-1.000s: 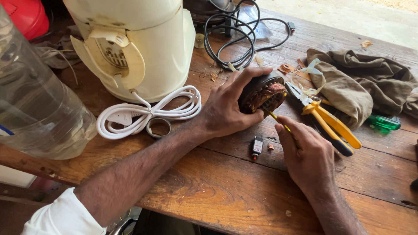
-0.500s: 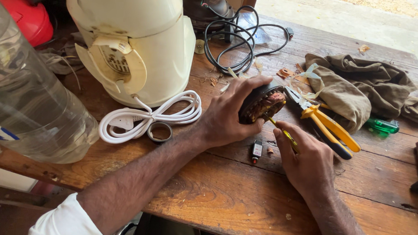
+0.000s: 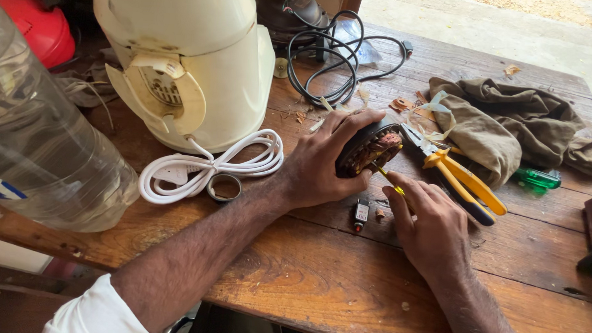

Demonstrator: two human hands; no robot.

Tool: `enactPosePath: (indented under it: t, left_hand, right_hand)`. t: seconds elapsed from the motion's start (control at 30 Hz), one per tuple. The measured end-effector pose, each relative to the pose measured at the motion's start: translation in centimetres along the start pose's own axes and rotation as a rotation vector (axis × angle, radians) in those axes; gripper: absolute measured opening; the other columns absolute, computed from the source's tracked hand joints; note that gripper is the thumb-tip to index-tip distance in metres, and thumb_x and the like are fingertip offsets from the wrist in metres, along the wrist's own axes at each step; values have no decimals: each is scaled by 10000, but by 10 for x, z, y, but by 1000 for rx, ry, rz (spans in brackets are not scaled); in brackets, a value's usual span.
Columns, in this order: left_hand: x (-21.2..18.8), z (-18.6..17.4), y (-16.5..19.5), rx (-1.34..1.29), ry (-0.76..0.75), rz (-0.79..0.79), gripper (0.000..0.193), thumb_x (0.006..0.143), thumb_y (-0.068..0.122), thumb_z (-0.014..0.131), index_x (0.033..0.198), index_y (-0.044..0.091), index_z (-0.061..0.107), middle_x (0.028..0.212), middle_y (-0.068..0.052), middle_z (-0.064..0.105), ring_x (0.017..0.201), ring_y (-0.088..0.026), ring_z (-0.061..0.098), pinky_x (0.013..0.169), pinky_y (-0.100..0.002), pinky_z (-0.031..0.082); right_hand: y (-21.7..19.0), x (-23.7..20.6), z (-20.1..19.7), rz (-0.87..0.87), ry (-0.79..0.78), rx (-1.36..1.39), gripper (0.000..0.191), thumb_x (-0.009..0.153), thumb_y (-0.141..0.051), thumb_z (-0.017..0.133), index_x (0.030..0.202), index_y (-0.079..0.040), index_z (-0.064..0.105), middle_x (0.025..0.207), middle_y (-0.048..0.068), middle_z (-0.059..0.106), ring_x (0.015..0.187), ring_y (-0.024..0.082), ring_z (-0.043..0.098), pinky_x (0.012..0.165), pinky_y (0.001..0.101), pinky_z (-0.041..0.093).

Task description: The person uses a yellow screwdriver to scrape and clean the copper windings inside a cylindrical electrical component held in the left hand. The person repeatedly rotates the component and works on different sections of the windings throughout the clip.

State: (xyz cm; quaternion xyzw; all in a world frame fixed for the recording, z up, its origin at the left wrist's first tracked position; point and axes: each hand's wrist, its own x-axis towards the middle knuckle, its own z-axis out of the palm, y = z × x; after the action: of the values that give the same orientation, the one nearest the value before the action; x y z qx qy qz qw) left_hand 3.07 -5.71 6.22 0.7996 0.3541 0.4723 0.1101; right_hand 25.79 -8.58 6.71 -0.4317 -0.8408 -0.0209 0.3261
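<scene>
A: Which step are you on?
B: Your left hand (image 3: 323, 164) grips the motor core (image 3: 371, 150) on the wooden table (image 3: 318, 274); your right hand (image 3: 430, 225) pinches a yellow-handled screwdriver (image 3: 388, 180) into its windings. Next, pry gently.

Worn wooden workbench (image 3: 317, 281), cluttered.
Cream appliance housing (image 3: 201, 56) far left; yellow-handled pliers (image 3: 462, 177) right; olive cloth (image 3: 511, 122) far right.

appliance housing (image 3: 194, 62) behind coiled cord (image 3: 209, 166) | pliers (image 3: 462, 177) right of motor core (image 3: 370, 150) | cloth (image 3: 511, 126) behind pliers
</scene>
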Motion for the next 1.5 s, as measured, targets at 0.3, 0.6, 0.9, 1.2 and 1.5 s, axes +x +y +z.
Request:
enactPosePath:
  t: [0.3, 0.6, 0.9, 1.2, 1.5]
  left_hand:
    - [1, 0, 0, 32, 20, 46, 887, 824, 182, 831, 1558, 203, 332, 1316, -178, 524, 1077, -303, 742, 912, -372, 707]
    - [1, -4, -2, 7, -1, 57, 919, 799, 191, 849, 1556, 201, 328, 1340, -196, 520, 1123, -341, 719, 953, -407, 691]
    - [-1, -9, -2, 1, -36, 1, 921, 802, 197, 845, 1565, 218, 330, 1366, -199, 520, 1124, -342, 722, 979, -423, 676]
    - [-2, -12, -4, 7, 2, 65, 911, 805, 185, 841, 1563, 210, 335, 1417, -202, 517, 1204, -358, 685, 999, -433, 660]
    - [0, -16, -7, 46, 33, 109, 941, 766, 191, 837, 1560, 207, 332, 1385, -187, 530, 1167, -369, 697, 971, -450, 655]
  right_hand:
    - [-4, 2, -7, 6, 48, 64, 246, 971, -197, 701, 1170, -60, 745, 1040, 161, 770, 905, 264, 761, 766, 380, 605]
    - [-9, 4, -7, 41, 62, 34, 235, 933, -215, 744, 1132, -90, 759, 945, 124, 765, 764, 225, 747, 691, 355, 589]
    - [-3, 2, -2, 109, 30, -24, 264, 952, -300, 729, 1149, -127, 755, 804, 114, 759, 574, 188, 734, 527, 332, 576]
    - [13, -4, -2, 92, 133, -20, 226, 974, -255, 753, 1059, -55, 692, 847, 149, 764, 713, 208, 767, 510, 280, 608]
    - [3, 1, -31, -122, 323, 136, 146, 1024, -132, 763, 1052, -19, 674, 932, 136, 741, 800, 205, 735, 678, 281, 585]
